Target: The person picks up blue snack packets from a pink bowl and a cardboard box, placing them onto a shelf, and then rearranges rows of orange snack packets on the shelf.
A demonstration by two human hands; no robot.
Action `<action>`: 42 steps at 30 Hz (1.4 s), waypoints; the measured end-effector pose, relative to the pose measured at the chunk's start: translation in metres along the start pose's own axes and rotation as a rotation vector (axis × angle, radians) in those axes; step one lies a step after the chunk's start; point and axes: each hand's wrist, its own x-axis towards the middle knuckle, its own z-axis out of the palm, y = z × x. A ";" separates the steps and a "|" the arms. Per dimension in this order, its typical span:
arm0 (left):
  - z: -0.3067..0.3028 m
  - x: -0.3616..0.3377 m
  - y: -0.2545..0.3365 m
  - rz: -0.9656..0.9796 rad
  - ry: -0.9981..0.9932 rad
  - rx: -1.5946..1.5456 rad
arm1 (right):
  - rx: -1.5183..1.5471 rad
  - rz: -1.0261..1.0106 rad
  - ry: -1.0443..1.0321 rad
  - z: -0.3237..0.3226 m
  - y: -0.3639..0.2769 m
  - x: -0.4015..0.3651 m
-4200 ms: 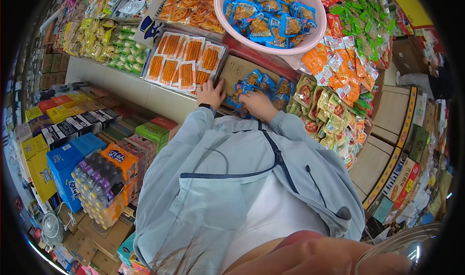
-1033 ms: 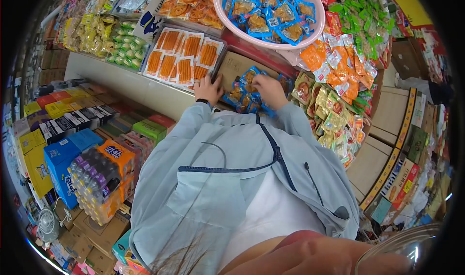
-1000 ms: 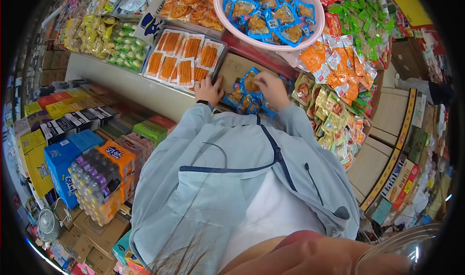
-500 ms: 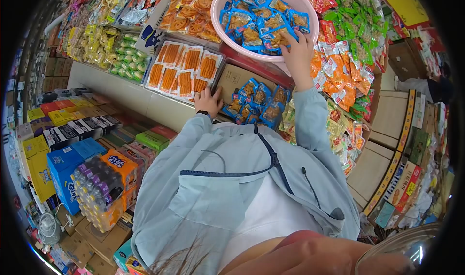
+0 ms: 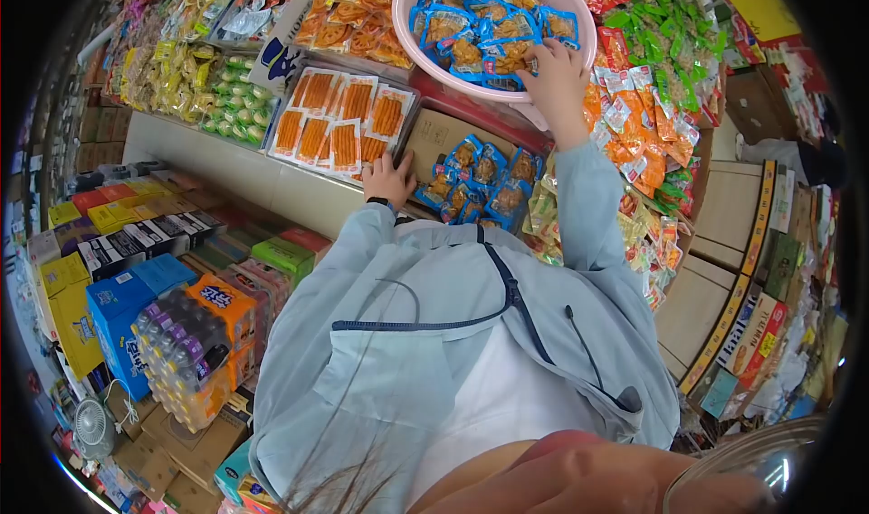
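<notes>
A pink basket (image 5: 405, 27) at the top centre holds blue snack packets (image 5: 484, 20). My right hand (image 5: 557, 84) is over its lower right rim, its bent fingers touching a blue packet; whether they grip it is unclear. Below the basket, a tray with a cardboard bottom (image 5: 439, 134) holds more blue packets (image 5: 489, 170) on its right side. My left hand (image 5: 389, 181) rests at this tray's left edge, fingers apart and holding nothing, beside the tray of orange stick snacks (image 5: 346, 143).
Orange packets (image 5: 647, 134) and green packets (image 5: 661, 25) lie right of the basket. Green-and-white packets (image 5: 237, 102) are at the upper left. Stacked boxes (image 5: 127, 324) and shrink-wrapped bottles (image 5: 186, 346) stand at the left, near a small fan (image 5: 92, 421).
My right hand has shifted slightly right and down, its fingers more bent at the packets. My left hand has hardly moved.
</notes>
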 end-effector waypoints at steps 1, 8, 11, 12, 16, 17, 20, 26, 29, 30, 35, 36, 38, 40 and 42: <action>-0.001 0.003 -0.001 0.000 -0.009 0.002 | 0.047 -0.039 0.154 0.002 -0.004 -0.008; -0.004 0.000 -0.001 -0.007 -0.077 -0.008 | 0.464 -0.229 -0.285 0.035 -0.037 -0.133; -0.003 0.000 0.000 0.012 -0.016 0.006 | 0.305 -0.178 -0.336 0.073 -0.029 -0.171; -0.004 0.002 0.000 0.011 0.010 0.008 | 0.288 -0.051 -0.516 0.078 -0.028 -0.174; -0.004 -0.002 0.000 -0.009 -0.085 -0.016 | 0.113 -0.275 -0.457 0.097 -0.013 -0.185; -0.002 -0.001 0.000 -0.012 -0.073 -0.019 | 0.079 -0.329 -0.460 0.106 -0.009 -0.187; -0.003 0.001 -0.001 -0.018 -0.050 -0.019 | 0.062 -0.397 -0.528 0.119 -0.007 -0.181; 0.001 0.000 -0.003 -0.006 -0.052 -0.030 | 0.454 -0.184 -0.774 0.079 -0.021 -0.153; 0.003 0.000 -0.002 0.002 -0.058 -0.029 | 0.761 -0.194 -0.445 0.018 -0.046 -0.106; 0.003 0.001 -0.002 0.001 -0.055 -0.022 | 0.841 -0.235 -0.274 -0.004 -0.053 -0.088; 0.003 0.001 -0.004 0.015 -0.006 -0.002 | 0.484 -0.194 0.303 -0.046 -0.026 -0.015; 0.004 0.000 -0.003 0.015 -0.001 -0.003 | 0.373 -0.173 0.291 -0.045 -0.011 -0.001; 0.002 -0.001 -0.001 -0.004 -0.043 -0.025 | 0.180 -0.114 -0.034 -0.027 0.026 0.014; 0.001 0.000 -0.001 -0.015 -0.043 -0.030 | 0.024 -0.099 -0.162 -0.005 0.040 0.010; 0.000 0.000 -0.001 -0.009 -0.012 -0.025 | -0.099 -0.121 -0.106 0.010 0.038 -0.003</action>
